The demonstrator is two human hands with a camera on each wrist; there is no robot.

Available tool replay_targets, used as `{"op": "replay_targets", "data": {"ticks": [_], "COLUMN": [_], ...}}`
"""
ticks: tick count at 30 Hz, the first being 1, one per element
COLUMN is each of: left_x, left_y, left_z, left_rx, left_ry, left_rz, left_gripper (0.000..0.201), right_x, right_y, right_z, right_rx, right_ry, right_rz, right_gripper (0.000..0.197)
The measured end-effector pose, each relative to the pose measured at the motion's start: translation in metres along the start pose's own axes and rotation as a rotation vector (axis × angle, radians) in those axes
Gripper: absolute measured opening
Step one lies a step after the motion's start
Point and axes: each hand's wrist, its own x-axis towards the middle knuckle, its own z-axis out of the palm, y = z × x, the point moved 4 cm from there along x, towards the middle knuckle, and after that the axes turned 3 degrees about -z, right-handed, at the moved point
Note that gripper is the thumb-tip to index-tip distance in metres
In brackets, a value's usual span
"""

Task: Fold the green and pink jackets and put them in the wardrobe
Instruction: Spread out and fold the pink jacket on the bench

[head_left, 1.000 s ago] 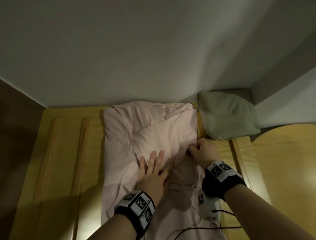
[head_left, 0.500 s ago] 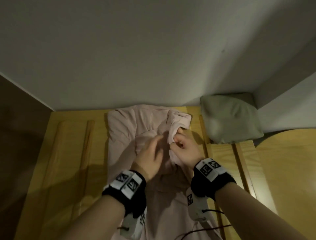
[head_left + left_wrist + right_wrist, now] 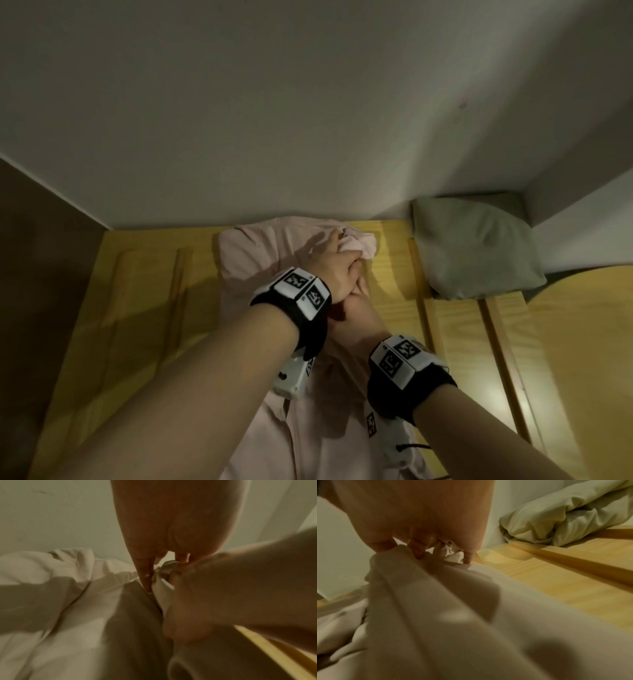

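Two hands bunching one end of the pink jacket, green one folded aside

One pink jacket [image 3: 260,260] lies along the wooden surface [image 3: 144,308], running from 6 o'clock up to 12 o'clock by the wall; one green jacket [image 3: 472,250] sits folded at 2 o'clock, apart from it, probably parked until both go to the wardrobe, which is not in view. The left hand [image 3: 337,265] reaches across the right hand [image 3: 356,308], fingers curled over a wad of pink cloth at the far end. The right fingers [image 3: 418,550] pinch a raised fold, likely to hold the layers while the end is tucked over.
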Motion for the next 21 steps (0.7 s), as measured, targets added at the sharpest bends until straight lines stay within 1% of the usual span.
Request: {"op": "replay_targets", "data": {"ticks": [2, 4, 6, 8, 10, 11, 12, 14, 16, 18, 19, 21], "left_x": [0.003, 0.003, 0.004, 0.002, -0.004, -0.007, -0.01, -0.015, -0.017, -0.017, -0.018, -0.019], "left_y": [0.003, 0.004, 0.004, 0.002, -0.004, -0.009, -0.016, -0.034, -0.047, -0.056, -0.058, -0.064], "left_z": [-0.002, -0.005, -0.012, -0.021, -0.028, -0.031, -0.033, -0.034, -0.032, -0.025, -0.021, -0.017], "left_rx": [0.033, 0.046, 0.075, -0.007, -0.174, -0.243, -0.31, -0.407, -0.392, -0.303, -0.202, -0.012], "left_ry": [-0.002, -0.014, 0.033, 0.168, 0.312, 0.377, 0.429, 0.499, 0.494, 0.408, 0.373, 0.345], "left_rz": [-0.013, -0.002, 0.019, 0.068, 0.094, 0.08, 0.043, -0.064, -0.136, -0.158, -0.167, -0.187], "left_gripper": [0.038, 0.041, 0.044, 0.041, 0.035, 0.032, 0.03, 0.026, 0.03, 0.047, 0.057, 0.073], "right_x": [-0.002, -0.004, -0.005, -0.005, -0.005, -0.005, -0.005, -0.005, -0.005, -0.004, -0.005, -0.008], "right_y": [-0.004, -0.008, -0.006, -0.002, 0.003, 0.004, 0.003, -0.004, -0.012, -0.019, -0.022, -0.026], "right_z": [-0.002, -0.008, -0.01, -0.008, -0.002, 0.001, 0.004, 0.009, 0.01, 0.012, 0.014, 0.019], "right_rx": [0.049, 0.113, 0.142, 0.145, 0.151, 0.152, 0.152, 0.159, 0.181, 0.168, 0.152, 0.135], "right_ry": [0.042, 0.102, 0.131, 0.144, 0.158, 0.171, 0.182, 0.183, 0.17, 0.144, 0.1, -0.02], "right_rz": [-0.043, -0.076, -0.092, -0.087, -0.074, -0.087, -0.106, -0.133, -0.142, -0.167, -0.161, -0.107], "right_gripper": [0.05, 0.055, 0.056, 0.046, 0.027, 0.02, 0.017, 0.017, 0.016, 0.019, 0.027, 0.05]}}
